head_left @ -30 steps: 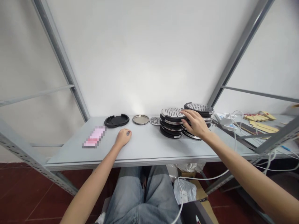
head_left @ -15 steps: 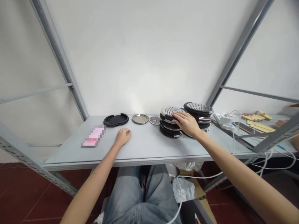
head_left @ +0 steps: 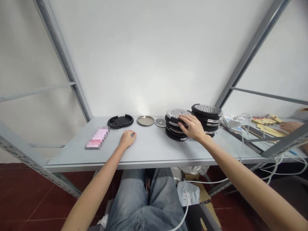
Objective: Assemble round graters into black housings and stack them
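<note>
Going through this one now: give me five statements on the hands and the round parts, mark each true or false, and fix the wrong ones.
1. The right hand is at the left stack. True.
2. The left hand lies on the pink pixelated item. False: the left hand is at the tabletop, apart from the pink pixelated item.
3. A perforated plate tops the left stack. True.
4. Only one stack stands here. False: a right stack stands farther back.
5. The shiny shallow disc lies between the black round parts and the flat perforated disc. True.
</note>
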Tool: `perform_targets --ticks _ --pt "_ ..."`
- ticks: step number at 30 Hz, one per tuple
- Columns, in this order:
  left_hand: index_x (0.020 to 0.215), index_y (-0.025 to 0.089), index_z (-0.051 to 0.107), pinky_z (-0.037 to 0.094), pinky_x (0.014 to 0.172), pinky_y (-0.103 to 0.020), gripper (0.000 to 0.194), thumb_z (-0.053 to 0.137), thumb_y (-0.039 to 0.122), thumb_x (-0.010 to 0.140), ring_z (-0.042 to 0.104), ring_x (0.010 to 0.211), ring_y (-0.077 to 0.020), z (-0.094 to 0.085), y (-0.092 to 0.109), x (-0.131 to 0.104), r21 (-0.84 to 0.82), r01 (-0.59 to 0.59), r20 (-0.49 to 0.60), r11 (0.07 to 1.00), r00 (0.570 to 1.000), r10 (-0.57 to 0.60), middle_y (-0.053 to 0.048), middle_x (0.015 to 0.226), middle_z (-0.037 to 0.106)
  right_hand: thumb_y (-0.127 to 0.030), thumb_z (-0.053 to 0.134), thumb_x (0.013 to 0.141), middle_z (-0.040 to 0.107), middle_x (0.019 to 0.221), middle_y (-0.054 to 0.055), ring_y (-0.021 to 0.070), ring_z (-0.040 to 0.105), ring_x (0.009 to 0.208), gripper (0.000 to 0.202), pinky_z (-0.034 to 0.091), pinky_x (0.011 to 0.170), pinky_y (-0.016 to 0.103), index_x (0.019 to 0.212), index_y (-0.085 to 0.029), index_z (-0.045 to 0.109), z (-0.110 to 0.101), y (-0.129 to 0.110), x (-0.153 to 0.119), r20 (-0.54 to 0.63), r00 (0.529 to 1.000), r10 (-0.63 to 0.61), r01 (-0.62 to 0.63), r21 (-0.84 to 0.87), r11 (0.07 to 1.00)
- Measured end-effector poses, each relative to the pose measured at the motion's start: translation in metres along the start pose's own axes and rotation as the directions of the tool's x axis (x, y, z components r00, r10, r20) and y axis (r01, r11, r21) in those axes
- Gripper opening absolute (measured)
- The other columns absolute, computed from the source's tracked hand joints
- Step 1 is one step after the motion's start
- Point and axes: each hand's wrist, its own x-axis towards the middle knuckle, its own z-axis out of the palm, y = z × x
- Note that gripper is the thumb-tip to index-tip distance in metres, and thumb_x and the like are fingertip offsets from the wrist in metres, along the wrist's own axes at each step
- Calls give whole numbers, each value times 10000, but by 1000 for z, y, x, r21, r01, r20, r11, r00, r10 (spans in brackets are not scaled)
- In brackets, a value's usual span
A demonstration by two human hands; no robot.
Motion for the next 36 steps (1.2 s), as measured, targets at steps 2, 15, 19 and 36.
perform_targets --ticks 2,15,19,36 --pt "877 189 713 449 930 -371 233 495 272 862 616 959 -256 0 0 0 0 -1 1 1000 1000 1 -87 977 712 -308 482 915 656 1191 127 284 573 1135 343 452 974 471 1196 -162 613 -3 -5 2 1 999 35 -35 -17 999" --pt "895 196 718 444 930 -370 215 515 264 868 612 955 -252 -2 3 -2 0 0 4 1000 1000 0 -83 982 706 -285 440 933 664 1140 90 231 596 1031 304 435 939 379 1144 -206 645 69 -125 39 315 911 -266 126 402 907" --pt "900 190 714 447 918 -363 202 525 256 867 608 954 -246 -4 7 -2 9 8 3 1000 1000 -8 -76 980 703 -266 464 919 659 1137 100 235 573 1052 289 420 973 375 1113 -161 650 113 -131 55 285 954 -87 -41 414 909" --pt "859 194 721 476 894 -387 154 581 245 822 630 959 -275 -10 16 20 19 -12 95 1000 995 10 -92 960 715 -299 470 885 468 1427 177 276 401 1332 539 307 1115 405 1373 -71 446 169 -109 28 414 824 388 -524 293 800"
